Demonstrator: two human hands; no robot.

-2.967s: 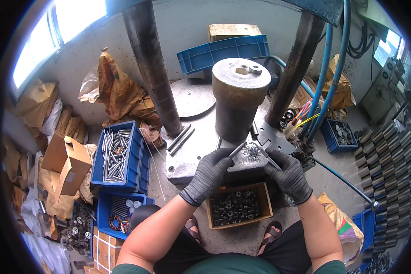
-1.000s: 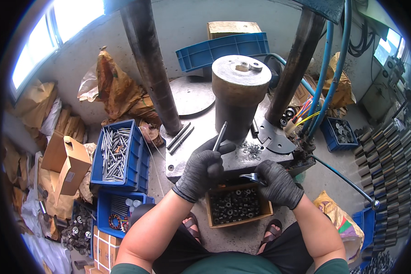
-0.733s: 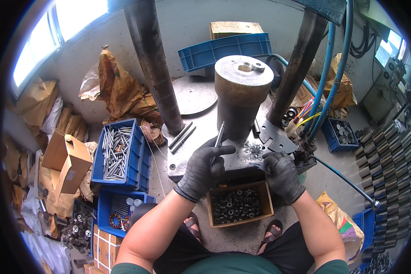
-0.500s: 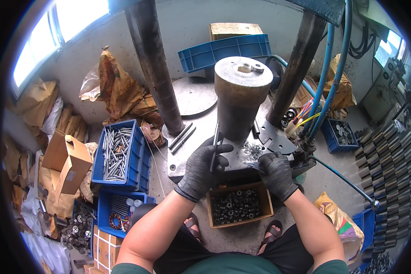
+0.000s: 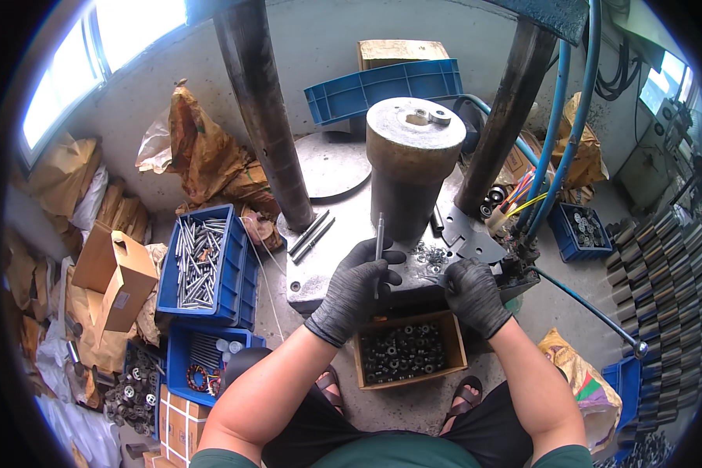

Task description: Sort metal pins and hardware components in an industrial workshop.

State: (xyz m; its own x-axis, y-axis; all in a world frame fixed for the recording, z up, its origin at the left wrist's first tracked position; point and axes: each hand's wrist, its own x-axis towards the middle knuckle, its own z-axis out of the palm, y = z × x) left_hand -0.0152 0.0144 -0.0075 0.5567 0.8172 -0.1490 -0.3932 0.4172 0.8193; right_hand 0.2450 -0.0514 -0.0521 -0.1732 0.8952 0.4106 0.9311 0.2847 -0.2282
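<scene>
My left hand (image 5: 352, 287), in a black glove, is closed around a slim metal shaft (image 5: 380, 234) that stands nearly upright above the machine table's front edge. My right hand (image 5: 476, 292), gloved too, is closed at the same edge; whatever its fingers pinch is too hidden to name. Just beyond it lies a heap of small metal clips (image 5: 429, 256) on the table (image 5: 308, 282). A thick steel cylinder (image 5: 413, 187) rises behind both hands, with a metal ring (image 5: 440, 116) on its top. Two dark rods (image 5: 312, 236) rest on the table's left part.
Under the hands is a box of small black parts (image 5: 356, 363). A blue crate (image 5: 230, 265) full of shafts stands left, with another blue bin (image 5: 178, 351) nearer. Steel columns (image 5: 261, 117) flank the cylinder; blue hoses (image 5: 577, 132) hang right. Stacked metal cylinders (image 5: 663, 288) line the far right.
My left hand has shifted slightly right and nearer to me, with the shaft in it. The pointed metal piece at my right fingertips no longer shows clearly; that hand has turned slightly.
</scene>
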